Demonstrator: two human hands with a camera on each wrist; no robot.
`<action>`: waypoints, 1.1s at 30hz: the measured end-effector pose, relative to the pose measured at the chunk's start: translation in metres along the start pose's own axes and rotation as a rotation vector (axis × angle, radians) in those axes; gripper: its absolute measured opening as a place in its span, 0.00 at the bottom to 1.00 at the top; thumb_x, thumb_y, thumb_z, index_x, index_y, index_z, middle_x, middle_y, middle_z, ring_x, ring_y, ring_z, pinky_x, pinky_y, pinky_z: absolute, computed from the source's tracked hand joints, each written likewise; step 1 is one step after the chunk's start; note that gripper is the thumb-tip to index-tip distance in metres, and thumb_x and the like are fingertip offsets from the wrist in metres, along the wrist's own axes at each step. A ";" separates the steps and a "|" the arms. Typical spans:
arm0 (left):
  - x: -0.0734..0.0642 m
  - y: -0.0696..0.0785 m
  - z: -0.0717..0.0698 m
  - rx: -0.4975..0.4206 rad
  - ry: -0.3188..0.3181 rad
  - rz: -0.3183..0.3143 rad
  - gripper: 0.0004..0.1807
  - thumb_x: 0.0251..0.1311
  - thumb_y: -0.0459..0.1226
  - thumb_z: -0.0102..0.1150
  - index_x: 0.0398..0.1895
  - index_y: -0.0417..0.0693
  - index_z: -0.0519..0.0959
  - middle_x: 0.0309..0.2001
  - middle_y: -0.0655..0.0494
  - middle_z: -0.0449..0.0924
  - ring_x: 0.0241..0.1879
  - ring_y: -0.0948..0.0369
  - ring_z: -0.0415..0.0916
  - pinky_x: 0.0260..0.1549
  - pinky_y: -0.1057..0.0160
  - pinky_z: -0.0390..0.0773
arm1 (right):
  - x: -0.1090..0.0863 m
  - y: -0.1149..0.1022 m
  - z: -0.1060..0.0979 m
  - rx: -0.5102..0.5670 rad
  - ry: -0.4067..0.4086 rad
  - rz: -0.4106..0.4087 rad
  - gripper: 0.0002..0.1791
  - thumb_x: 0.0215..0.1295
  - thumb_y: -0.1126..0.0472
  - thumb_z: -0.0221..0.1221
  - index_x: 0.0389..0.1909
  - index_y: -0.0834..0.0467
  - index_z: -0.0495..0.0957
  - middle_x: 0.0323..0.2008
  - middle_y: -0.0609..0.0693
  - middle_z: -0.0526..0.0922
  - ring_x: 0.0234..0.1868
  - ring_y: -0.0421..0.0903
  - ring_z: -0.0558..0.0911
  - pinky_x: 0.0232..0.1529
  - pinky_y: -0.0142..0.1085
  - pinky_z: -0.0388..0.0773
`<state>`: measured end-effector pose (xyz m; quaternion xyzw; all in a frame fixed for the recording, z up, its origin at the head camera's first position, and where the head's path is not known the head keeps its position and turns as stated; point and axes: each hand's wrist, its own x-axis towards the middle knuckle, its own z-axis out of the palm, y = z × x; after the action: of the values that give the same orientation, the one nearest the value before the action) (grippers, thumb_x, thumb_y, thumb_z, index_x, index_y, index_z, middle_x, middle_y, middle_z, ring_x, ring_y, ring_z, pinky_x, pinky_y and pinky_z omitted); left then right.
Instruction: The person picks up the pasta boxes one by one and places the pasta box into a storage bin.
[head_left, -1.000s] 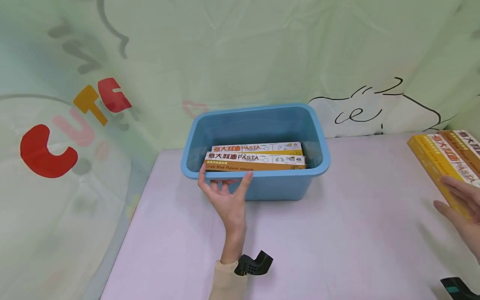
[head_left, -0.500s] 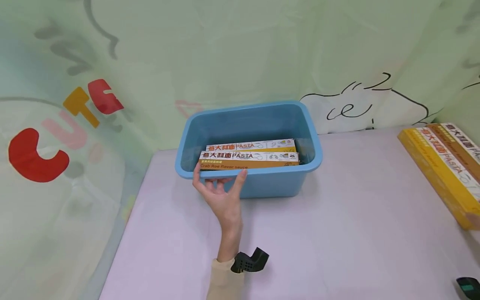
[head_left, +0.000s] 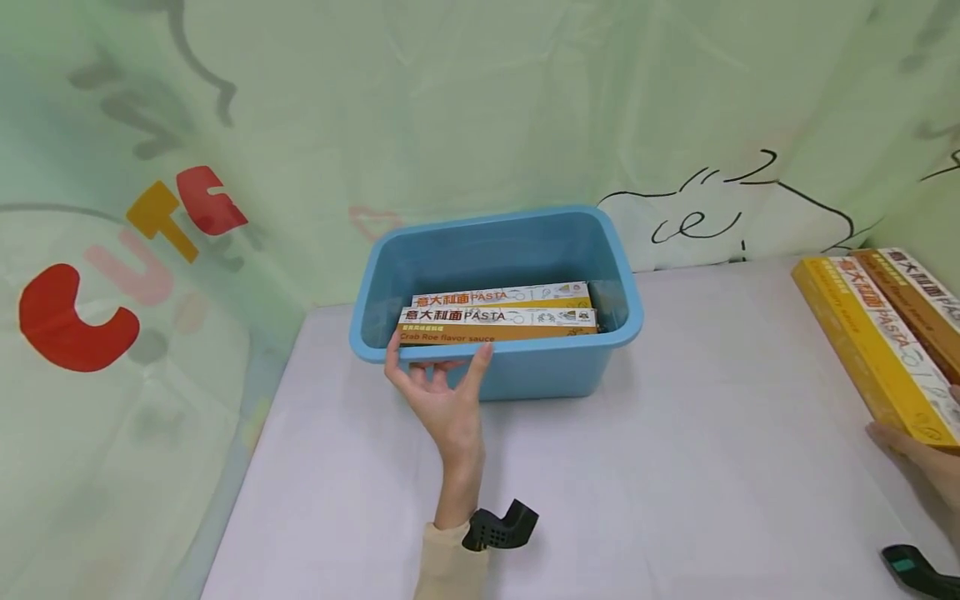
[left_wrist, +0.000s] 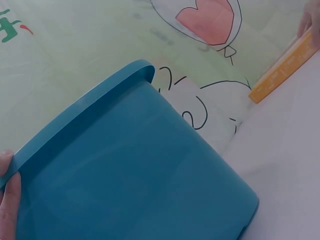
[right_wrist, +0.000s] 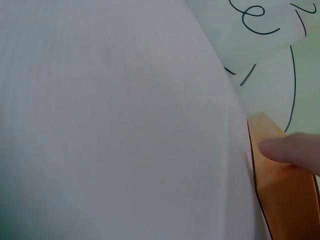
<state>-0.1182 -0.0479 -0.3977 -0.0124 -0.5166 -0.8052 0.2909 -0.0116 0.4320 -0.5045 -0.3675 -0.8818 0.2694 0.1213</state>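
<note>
My left hand (head_left: 448,417) grips the front rim of a blue plastic bin (head_left: 540,371); its fingers (left_wrist: 11,205) show at the rim in the left wrist view. Inside the bin stand two pasta boxes, a brown-and-white one (head_left: 498,325) in front of a yellow-and-white one (head_left: 551,292). At the right, my right hand (head_left: 937,468), partly cut off, holds the near end of a yellow pasta box (head_left: 862,333). Its thumb lies along the left side, with fingertips at the far side. In the right wrist view a digit presses the orange side of a box (right_wrist: 285,205).
A brown pasta box (head_left: 911,300) lies right beside the yellow one at the table's right. The pale table (head_left: 675,467) stretches between bin and boxes. A printed green cloth (head_left: 480,108) hangs behind as a wall.
My right hand slid from the yellow box's left side to its near end, passing almost out of view. The head view shifted slightly. My left hand stays on the bin's rim.
</note>
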 end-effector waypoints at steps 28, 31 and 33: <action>0.000 0.000 0.000 -0.023 -0.011 0.016 0.54 0.54 0.24 0.76 0.78 0.49 0.52 0.66 0.25 0.63 0.49 0.47 0.71 0.45 0.64 0.80 | -0.047 -0.201 -0.069 0.671 -0.099 -0.669 0.45 0.57 0.83 0.68 0.75 0.54 0.71 0.71 0.45 0.73 0.56 0.41 0.69 0.56 0.15 0.70; 0.000 -0.001 0.001 -0.018 -0.003 0.008 0.54 0.52 0.23 0.77 0.78 0.49 0.53 0.65 0.25 0.64 0.47 0.46 0.71 0.44 0.63 0.80 | -0.032 -0.243 -0.073 0.707 -0.177 -0.880 0.46 0.47 0.88 0.68 0.70 0.61 0.75 0.65 0.42 0.79 0.55 0.44 0.74 0.52 0.17 0.73; 0.001 -0.002 0.001 -0.013 0.000 0.008 0.54 0.52 0.23 0.77 0.78 0.50 0.53 0.65 0.26 0.65 0.46 0.46 0.72 0.44 0.63 0.81 | -0.024 -0.271 -0.070 0.704 -0.231 -0.989 0.45 0.46 0.88 0.69 0.68 0.62 0.77 0.63 0.42 0.81 0.56 0.44 0.75 0.52 0.18 0.74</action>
<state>-0.1201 -0.0467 -0.3992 -0.0164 -0.5113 -0.8074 0.2940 -0.1234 0.2833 -0.2940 0.1783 -0.8135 0.4941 0.2495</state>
